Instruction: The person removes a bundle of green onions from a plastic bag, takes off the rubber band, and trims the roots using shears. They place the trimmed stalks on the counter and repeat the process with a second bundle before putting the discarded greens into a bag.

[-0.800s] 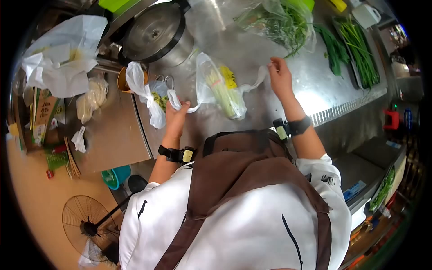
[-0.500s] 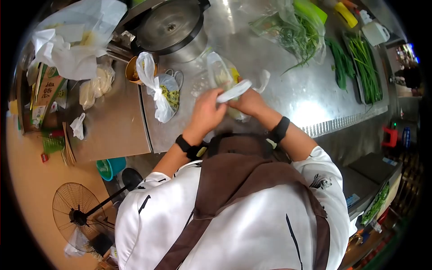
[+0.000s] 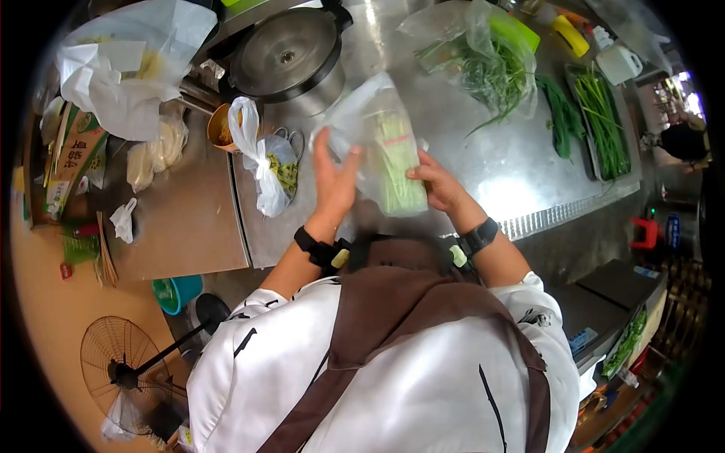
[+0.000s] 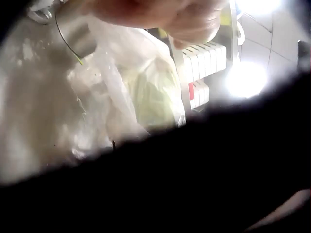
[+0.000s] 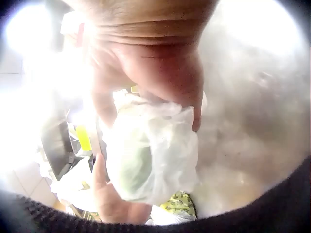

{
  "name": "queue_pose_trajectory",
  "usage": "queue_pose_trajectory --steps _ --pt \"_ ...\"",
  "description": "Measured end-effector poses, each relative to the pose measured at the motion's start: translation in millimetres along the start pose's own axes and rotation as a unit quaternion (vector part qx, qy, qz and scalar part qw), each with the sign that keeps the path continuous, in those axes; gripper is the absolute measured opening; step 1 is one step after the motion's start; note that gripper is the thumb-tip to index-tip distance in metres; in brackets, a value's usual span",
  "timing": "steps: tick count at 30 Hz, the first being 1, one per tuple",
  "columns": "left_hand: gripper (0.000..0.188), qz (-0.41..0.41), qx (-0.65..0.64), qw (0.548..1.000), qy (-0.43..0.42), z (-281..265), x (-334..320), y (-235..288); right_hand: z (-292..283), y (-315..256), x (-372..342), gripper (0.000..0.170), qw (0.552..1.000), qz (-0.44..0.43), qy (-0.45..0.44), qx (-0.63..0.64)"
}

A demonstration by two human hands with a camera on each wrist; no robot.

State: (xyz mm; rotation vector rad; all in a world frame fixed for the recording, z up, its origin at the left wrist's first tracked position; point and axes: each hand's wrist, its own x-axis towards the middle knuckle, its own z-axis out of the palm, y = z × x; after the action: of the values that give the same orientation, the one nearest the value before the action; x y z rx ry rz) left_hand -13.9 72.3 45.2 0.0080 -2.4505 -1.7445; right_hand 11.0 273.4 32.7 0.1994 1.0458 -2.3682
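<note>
A clear plastic bag of pale green stalks, bound with a red band, stands out over the steel counter in front of the apron. My right hand grips its right edge, thumb on the near face. In the right wrist view the whitish bag bulges below the right palm. At the bag's left side, my left hand has fingers and thumb spread apart, beside the loose white plastic. The left wrist view shows part of the left hand above the crumpled bag; its fingertips are hidden there.
Left of the hands sits a knotted white bag with yellow-green contents, near scissors. A large lidded pot stands behind. Farther right are a bag of greens, loose dark leaves and a tray of green stalks.
The left hand has let go of the white bag handle and spread its fingers. From off to the right, the right hand has come in and grips the bag of stalks, now turned more upright.
</note>
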Motion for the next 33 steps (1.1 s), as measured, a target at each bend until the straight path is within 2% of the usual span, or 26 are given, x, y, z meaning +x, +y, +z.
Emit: queue_pose_trajectory --steps 1,3,5,6,7,8,10,11,12,13,14,15,17,18,19,20,21,22,23,25,26,27,29,30,31,33 --pt "0.070 0.003 -0.001 1.000 0.000 -3 1 0 2 -2 -1 0.058 0.999 -0.049 0.017 -0.009" --pt "0.066 0.018 0.076 0.994 0.075 -15 6 -7 -2 -7 -3 0.058 0.998 -0.046 0.015 0.038" --pt "0.062 0.009 0.090 0.995 0.048 -17 4 -12 -12 -9 -6 0.057 0.995 -0.040 0.013 0.086" --pt "0.059 -0.113 -0.043 0.990 -0.071 -18 4 -5 -18 -7 -4 0.056 0.991 -0.010 -0.020 0.132" --pt "0.056 -0.230 -0.173 0.939 -0.187 -17 2 -1 -23 -4 -2 0.055 0.983 0.020 -0.053 0.177" --pt "0.056 -0.229 -0.172 0.940 -0.187 -13 -1 0 -26 0 -1 0.055 0.982 0.019 -0.055 0.177" --pt "0.045 -0.283 -0.298 0.880 -0.238 -4 -6 -3 -25 5 0 0.050 0.990 0.055 0.001 0.129" --pt "0.045 -0.283 -0.298 0.880 -0.238 -3 -4 -12 -27 8 2 0.050 0.990 0.055 0.000 0.129" --pt "0.037 -0.254 -0.274 0.897 -0.237 -2 0 -19 -24 9 3 0.048 0.989 0.040 0.080 -0.114" --pt "0.031 -0.225 -0.250 0.912 -0.235 -1 1 -25 -22 9 3 0.046 0.924 0.023 0.154 -0.349" --pt "0.031 -0.226 -0.250 0.912 -0.234 -1 0 -32 -21 4 -1 0.046 0.895 0.017 0.199 -0.398" --pt "0.026 -0.203 -0.244 0.920 -0.228 -2 -2 -28 -22 6 -1 0.046 0.895 0.019 0.198 -0.399" --pt "0.022 -0.180 -0.238 0.928 -0.224 -5 -6 -19 -24 9 1 0.045 0.821 -0.166 0.273 -0.473" --pt "0.021 -0.077 -0.177 0.953 -0.233 -7 -12 -5 -18 6 2 0.045 0.821 -0.165 0.275 -0.472" --pt "0.019 0.028 -0.113 0.964 -0.239 -7 -15 7 -6 -2 3 0.046 0.785 -0.253 0.236 -0.514" --pt "0.019 0.029 -0.114 0.964 -0.241 -6 -14 15 7 -9 3 0.047 0.739 -0.338 0.193 -0.550" --pt "0.020 0.136 -0.070 0.953 -0.263 -5 -13 22 21 -16 3 0.047 0.739 -0.338 0.194 -0.550" --pt "0.020 0.242 -0.024 0.929 -0.280 -3 -13 27 35 -22 3 0.044 0.737 -0.391 0.144 -0.533" --pt "0.020 0.240 -0.023 0.930 -0.279 0 -17 30 43 -24 4 0.042 0.732 -0.442 0.091 -0.511" --pt "0.023 0.080 -0.103 0.918 -0.374 6 -25 34 27 -24 9 0.036 0.738 -0.421 0.039 -0.526" --pt "0.024 0.075 -0.034 0.912 -0.401 7 -26 26 19 -25 9 0.031 0.739 -0.400 -0.011 -0.542" --pt "0.024 0.073 -0.034 0.912 -0.401 8 -26 23 17 -27 5 0.031 0.741 -0.398 -0.011 -0.541" --pt "0.025 0.088 -0.023 0.892 -0.443 10 -24 19 13 -33 -6 0.018 0.675 -0.327 0.020 -0.661" --pt "0.027 0.043 -0.039 0.891 -0.451 13 -21 7 4 -33 -9 0.014 0.641 -0.316 0.028 -0.699" --pt "0.027 0.042 -0.041 0.890 -0.452 16 -21 -3 -9 -29 -11 0.014 0.642 -0.314 0.029 -0.699" --pt "0.029 0.056 0.125 0.944 -0.300 19 -20 -12 -29 -24 -16 0.017 0.507 -0.127 0.157 -0.838"
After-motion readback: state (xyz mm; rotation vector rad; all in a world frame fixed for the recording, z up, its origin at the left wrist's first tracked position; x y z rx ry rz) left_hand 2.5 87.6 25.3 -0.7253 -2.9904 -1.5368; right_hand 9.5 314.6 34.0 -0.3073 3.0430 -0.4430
